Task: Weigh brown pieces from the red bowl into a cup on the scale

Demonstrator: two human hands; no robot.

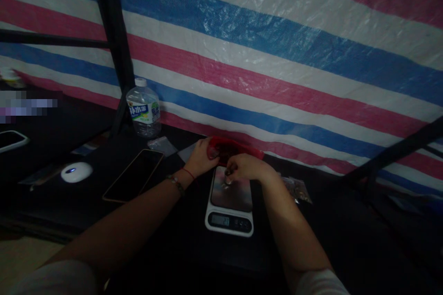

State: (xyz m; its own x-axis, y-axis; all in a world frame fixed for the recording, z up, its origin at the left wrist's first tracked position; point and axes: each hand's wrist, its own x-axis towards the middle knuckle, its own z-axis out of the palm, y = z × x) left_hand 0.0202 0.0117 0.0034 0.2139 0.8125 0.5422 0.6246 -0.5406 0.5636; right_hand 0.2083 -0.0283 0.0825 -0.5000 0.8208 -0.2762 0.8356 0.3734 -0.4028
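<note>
A white digital kitchen scale (pixel 229 224) with a shiny metal plate lies in front of me, its small display lit. Behind it is a red plastic bag (pixel 254 151) with its mouth open and dark inside. My left hand (pixel 201 157) grips the bag's left edge. Over the upper part of the scale plate, the fingers of my right hand (pixel 246 168) are pinched on a small shiny piece (pixel 228 174), too dim to name. Whether that piece touches the plate I cannot tell.
Left of the scale lie a phone (pixel 134 176), a white rounded device (pixel 76 172) and a small clear bag (pixel 162 146). A clear plastic bottle (pixel 145 113) stands behind them. Small filled bags (pixel 300 191) lie right of my forearm. A striped plastic sheet (pixel 277 55) hangs behind.
</note>
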